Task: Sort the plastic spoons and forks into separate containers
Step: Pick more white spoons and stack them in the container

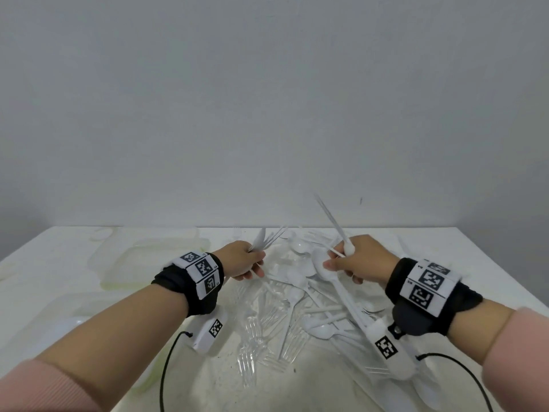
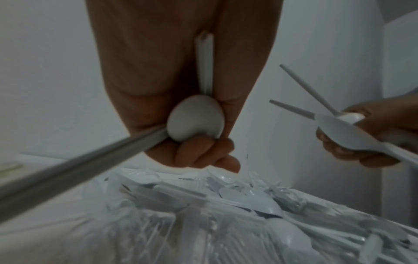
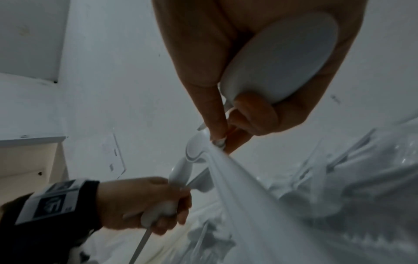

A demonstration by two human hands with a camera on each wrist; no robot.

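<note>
Cutlery is clamped in both grips: white plastic spoons [image 1: 323,270] by the right hand [image 1: 361,258] at 3 o'clock, spoon and clear forks [image 1: 267,240] by the left hand [image 1: 242,260] at 9, above the bench [image 1: 463,248] pile [image 1: 285,316].

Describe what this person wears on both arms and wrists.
Both arms have pink sleeves pushed up. Each wrist carries a black band: left band, right band, with white blocks of black square-code markers. White tagged units hang below, trailing black cables.
</note>
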